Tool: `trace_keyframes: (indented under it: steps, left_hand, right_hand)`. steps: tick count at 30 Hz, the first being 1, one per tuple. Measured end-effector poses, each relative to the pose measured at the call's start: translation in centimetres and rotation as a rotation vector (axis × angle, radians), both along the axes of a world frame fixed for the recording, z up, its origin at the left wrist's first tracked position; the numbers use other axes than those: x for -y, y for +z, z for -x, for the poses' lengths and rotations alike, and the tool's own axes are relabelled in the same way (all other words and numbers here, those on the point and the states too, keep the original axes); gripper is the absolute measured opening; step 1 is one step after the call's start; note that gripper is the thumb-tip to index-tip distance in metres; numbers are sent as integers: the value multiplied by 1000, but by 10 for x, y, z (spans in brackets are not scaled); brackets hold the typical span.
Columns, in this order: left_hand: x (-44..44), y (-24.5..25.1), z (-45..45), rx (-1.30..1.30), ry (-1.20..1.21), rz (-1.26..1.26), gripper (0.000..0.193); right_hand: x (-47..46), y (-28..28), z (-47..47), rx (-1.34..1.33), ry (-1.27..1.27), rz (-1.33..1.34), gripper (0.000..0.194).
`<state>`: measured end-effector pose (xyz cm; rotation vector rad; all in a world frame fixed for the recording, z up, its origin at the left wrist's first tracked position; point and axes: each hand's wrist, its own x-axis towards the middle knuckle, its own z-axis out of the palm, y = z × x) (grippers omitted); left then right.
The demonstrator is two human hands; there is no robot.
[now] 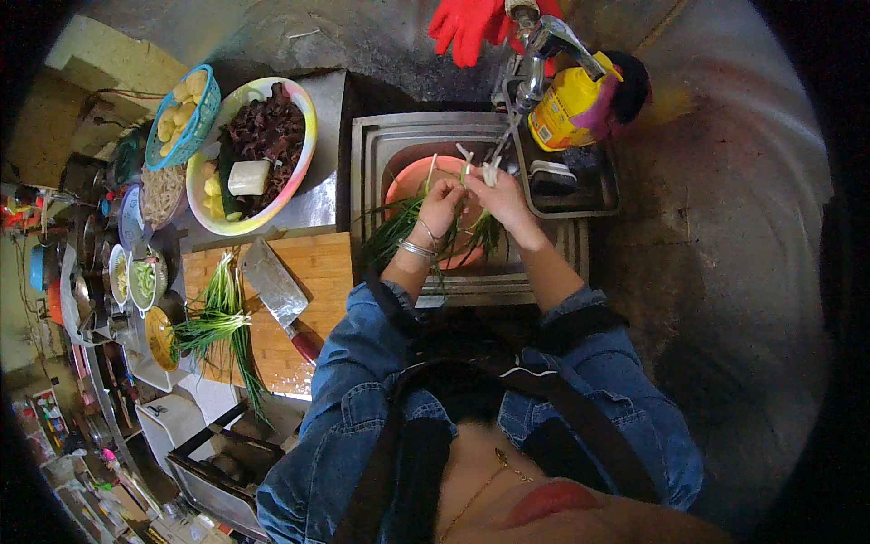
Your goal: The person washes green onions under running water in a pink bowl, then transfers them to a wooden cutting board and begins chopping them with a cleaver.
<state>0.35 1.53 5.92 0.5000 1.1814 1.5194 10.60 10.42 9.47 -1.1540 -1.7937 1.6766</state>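
Note:
Both hands are over a stainless steel sink (576, 262), above an orange-pink plastic basin (401, 182). My left hand (442, 204), with bangles at its wrist, grips green spring onions (397, 228); their leaves trail over the basin's left side. White stalk ends (491, 171) stick up from my right hand (501, 198), which is closed around more spring onions. The fingertips of the two hands nearly meet. Water runs from the metal tap (530, 92) just beyond my right hand. Much of the basin's inside is hidden by hands and leaves.
Left of the sink, a cleaver (275, 282) and spring onions (228, 319) lie on a wooden cutting board (333, 272). Behind it stand a vegetable bowl (309, 129) and a blue potato basket (207, 122). A tray (605, 197) with a brush (552, 178) and a yellow bottle (567, 102) sit right.

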Motion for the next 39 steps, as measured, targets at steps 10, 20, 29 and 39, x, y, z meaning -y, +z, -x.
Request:
trace_keyframes:
  steps: [10,20,29,39]
  left_hand:
    - [1,-3,0,191,11,-82,15]
    - [-6,-6,16,207,101,-130,13]
    - [12,-43,69,-1075,-282,186,25]
    - [-17,31,14,-770,-322,-115,33]
  right_hand:
    - [-4,-7,-2,-93,-27,136,20]
    - [-17,-11,-4,-215,-214,108,11]
    - [-52,57,-60,-443,-311,266,14]
    - [-45,81,-17,-754,-333,692,20]
